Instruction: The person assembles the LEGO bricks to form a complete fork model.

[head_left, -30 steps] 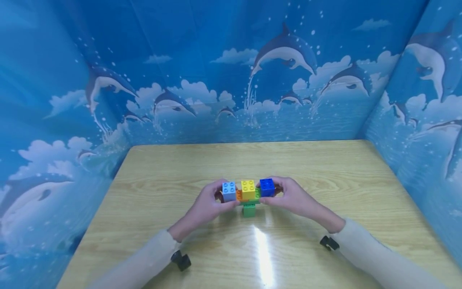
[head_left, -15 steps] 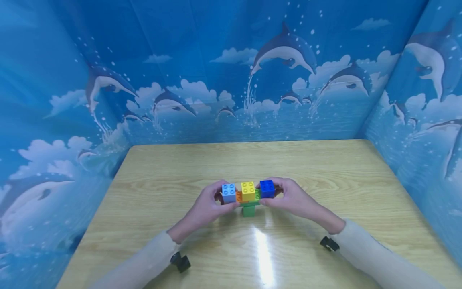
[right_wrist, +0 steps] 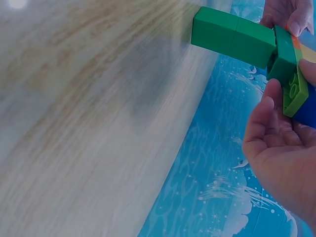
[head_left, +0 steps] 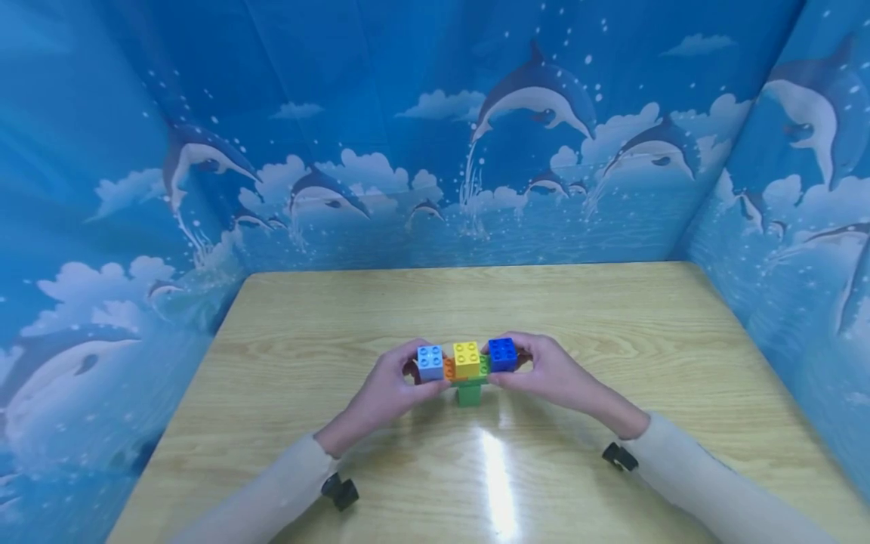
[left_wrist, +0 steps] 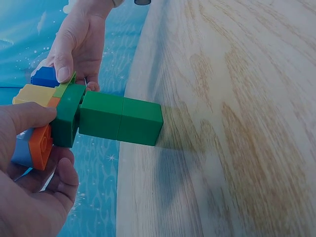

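Note:
A toy brick structure stands upright on a column of green bricks (left_wrist: 121,118). Across the column's top lies a wider dark green brick (left_wrist: 68,121), with an orange brick (left_wrist: 40,147) and a light green brick (right_wrist: 295,98) jutting out to either side above it. On top sit a light blue brick (head_left: 430,363) at left, a yellow brick (head_left: 467,360) in the middle and a dark blue brick (head_left: 503,355) at right. My left hand (head_left: 387,384) grips the orange and light blue end between thumb and fingers. The light green and dark blue end is held by my right hand (head_left: 553,370).
The structure rests on a wood-grain table (head_left: 326,317), with a bright glare streak on its near part. Blue curtains (head_left: 381,151) printed with dolphins and clouds hang behind and at both sides. Small black devices (head_left: 340,493) sit at both sleeve cuffs.
Both hands keep their hold on the two ends. The structure shows at most a very slight shift in the head view.

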A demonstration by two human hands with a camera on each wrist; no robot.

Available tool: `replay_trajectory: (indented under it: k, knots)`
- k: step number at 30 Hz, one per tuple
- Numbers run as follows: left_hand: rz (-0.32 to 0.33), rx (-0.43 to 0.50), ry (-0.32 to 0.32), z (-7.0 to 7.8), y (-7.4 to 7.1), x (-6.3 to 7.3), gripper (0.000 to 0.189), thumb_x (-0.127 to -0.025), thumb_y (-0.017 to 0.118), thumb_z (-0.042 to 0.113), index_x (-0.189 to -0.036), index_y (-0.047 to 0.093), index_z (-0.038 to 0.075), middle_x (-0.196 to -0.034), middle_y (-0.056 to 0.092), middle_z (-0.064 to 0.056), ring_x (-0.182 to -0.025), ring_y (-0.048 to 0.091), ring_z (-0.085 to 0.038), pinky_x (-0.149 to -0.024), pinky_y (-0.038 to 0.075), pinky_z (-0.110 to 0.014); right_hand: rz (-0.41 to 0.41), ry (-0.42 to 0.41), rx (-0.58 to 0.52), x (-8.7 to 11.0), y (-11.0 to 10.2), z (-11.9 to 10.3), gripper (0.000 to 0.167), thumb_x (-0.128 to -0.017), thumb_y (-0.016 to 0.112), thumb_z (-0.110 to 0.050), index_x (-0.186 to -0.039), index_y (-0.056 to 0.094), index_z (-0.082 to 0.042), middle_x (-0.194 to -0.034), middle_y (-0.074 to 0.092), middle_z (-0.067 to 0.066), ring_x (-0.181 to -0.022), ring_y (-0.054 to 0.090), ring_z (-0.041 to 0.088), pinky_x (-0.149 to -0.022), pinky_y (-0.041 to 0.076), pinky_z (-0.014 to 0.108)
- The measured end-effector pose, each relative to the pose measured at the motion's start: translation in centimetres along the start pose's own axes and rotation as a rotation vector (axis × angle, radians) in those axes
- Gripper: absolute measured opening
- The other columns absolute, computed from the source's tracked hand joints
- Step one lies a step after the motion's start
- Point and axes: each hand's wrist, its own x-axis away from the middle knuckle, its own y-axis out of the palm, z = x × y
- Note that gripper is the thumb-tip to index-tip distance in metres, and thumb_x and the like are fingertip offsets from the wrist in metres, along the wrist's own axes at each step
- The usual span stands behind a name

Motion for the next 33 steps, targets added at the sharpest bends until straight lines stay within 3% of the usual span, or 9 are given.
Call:
replay_trajectory:
  k: [6,19,29,33]
  knots:
    - [0.002,0.001,0.008,-0.1,0.3,-0.3,0.039,-0.089,0.091,0.013,-0.123,0.072,0.009,-0.108,0.070,0.001,-0.092,0.065,-0.024,-0.075,0.056,-0.027,0.000,0.038,0.009,0.1,-0.4,-0.2,0.046,-0.095,0.088,-0.019,-0.136,0.072,-0.006,-0.120,0.074,0.005,-0.102,0.067,0.026,-0.087,0.061,0.039]
    - [0.010,0.015,0.009,0.1,0.7,-0.4,0.039,-0.090,0.091,0.013,-0.123,0.071,0.010,-0.110,0.070,0.000,-0.094,0.065,-0.022,-0.076,0.056,-0.026,-0.053,0.041,-0.012,-0.4,-1.2,0.5,0.047,-0.097,0.086,-0.018,-0.138,0.069,-0.003,-0.120,0.073,0.006,-0.103,0.066,0.028,-0.085,0.060,0.032]
    - [0.018,0.013,-0.006,-0.1,0.9,-0.2,0.037,-0.090,0.092,0.016,-0.121,0.071,0.012,-0.104,0.069,0.001,-0.089,0.062,-0.022,-0.072,0.052,-0.024,-0.086,0.043,-0.015,-0.6,-1.6,0.4,0.047,-0.098,0.084,-0.021,-0.139,0.069,-0.003,-0.123,0.074,0.006,-0.108,0.067,0.027,-0.091,0.059,0.034]
    - [0.021,-0.020,0.024,-0.1,0.9,-0.1,0.035,-0.089,0.092,0.015,-0.118,0.072,0.012,-0.101,0.069,0.002,-0.086,0.062,-0.021,-0.070,0.052,-0.024,-0.075,0.035,-0.015,-0.5,-1.5,0.6,0.047,-0.097,0.086,-0.019,-0.138,0.070,-0.004,-0.123,0.074,0.005,-0.108,0.068,0.027,-0.092,0.060,0.037]
